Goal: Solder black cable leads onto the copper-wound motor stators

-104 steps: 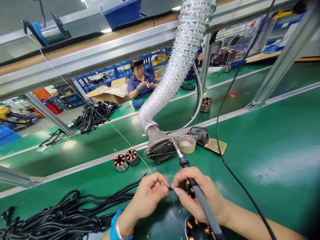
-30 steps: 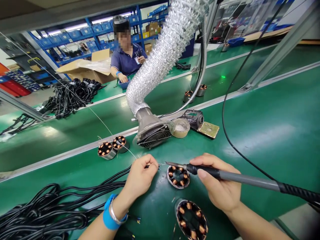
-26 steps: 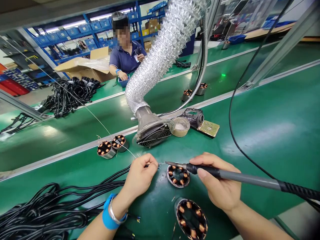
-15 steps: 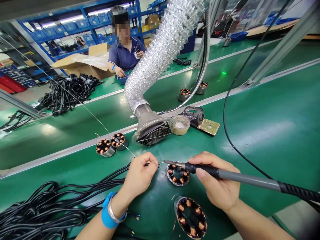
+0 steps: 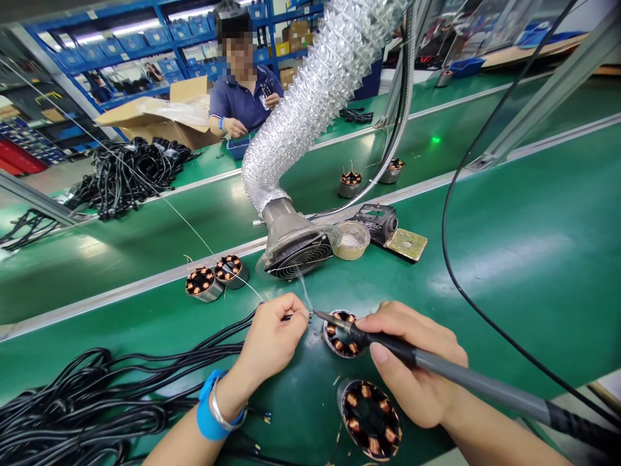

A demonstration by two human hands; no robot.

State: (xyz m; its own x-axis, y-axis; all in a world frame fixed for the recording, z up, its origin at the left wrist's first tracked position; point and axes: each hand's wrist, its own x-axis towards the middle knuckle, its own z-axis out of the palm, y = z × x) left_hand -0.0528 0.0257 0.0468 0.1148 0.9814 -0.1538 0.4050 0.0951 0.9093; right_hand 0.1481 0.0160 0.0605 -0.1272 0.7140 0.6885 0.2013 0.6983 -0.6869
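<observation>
My left hand is closed, pinching the end of a black cable. A thin silvery wire, apparently solder, runs down from the upper left into the same grip. In my right hand is a soldering iron, held like a pen. Its tip meets the wire ends just beyond my left fingertips, where pale smoke rises. Behind the iron's tip sits a round motor stator with copper coils, partly covered. A second stator lies nearer to me, below the right hand.
A fume-extractor hood on a silver duct stands ahead, beside a round tub and an iron stand. Black cables spread at left. Two stators sit by the rail. A co-worker is across the line.
The iron's tip has shifted slightly left to my left fingertips, and its handle tilts more. Smoke now drifts up towards the hood. A stator on the far belt has moved slightly left.
</observation>
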